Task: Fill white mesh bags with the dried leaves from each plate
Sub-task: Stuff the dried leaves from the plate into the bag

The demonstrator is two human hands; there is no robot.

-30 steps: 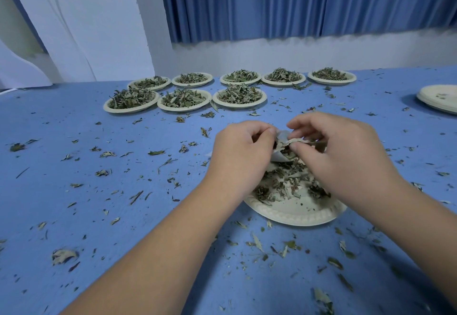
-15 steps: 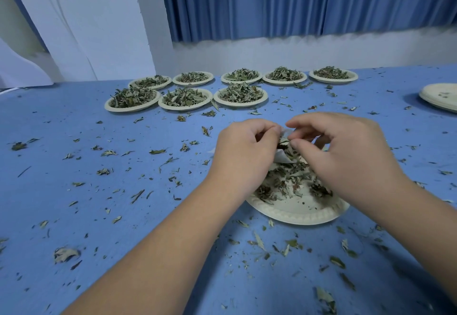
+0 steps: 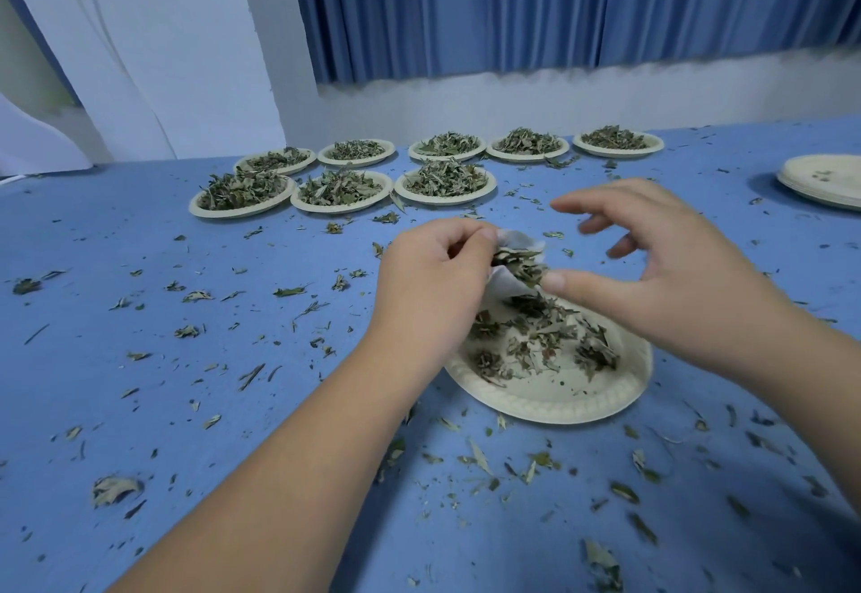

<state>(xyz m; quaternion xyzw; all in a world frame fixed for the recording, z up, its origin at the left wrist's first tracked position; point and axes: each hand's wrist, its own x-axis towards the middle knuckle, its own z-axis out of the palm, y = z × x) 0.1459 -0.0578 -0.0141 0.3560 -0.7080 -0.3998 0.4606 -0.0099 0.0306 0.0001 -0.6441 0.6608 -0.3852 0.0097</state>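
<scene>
Now the white bag (image 3: pixel 512 239) hangs just above the far edge of the near plate (image 3: pixel 559 408). The curled fingers of our left hand (image 3: pixel 438 280) pinch it and hold its mouth open. Dried leaves (image 3: pixel 519 264) poke out of that mouth.

A moment ago our right hand (image 3: pixel 675 275) was pressed up against the bag, poking leaves in. It has let go and pulled back over the plate, with its fingers spread wide and holding nothing. So we think one more pinch of leaves went in. Some loose leaves (image 3: pixel 545 336) lie on the plate, so this bag likely needs more scoops.

Past the near plate, eight full plates (image 3: pixel 340 189) wait in two rows. They look untouched, so most of the job is left. A pile of empty plates (image 3: pixel 824 182) sits far to the right of our plate.

Our left hand hides the bottom of the bag, so we cannot tell how full it is. The right fingers are blurry. The thumb is very close to the bag, but we cannot tell if it touches. The picture's edge cuts off the empty pile.
</scene>
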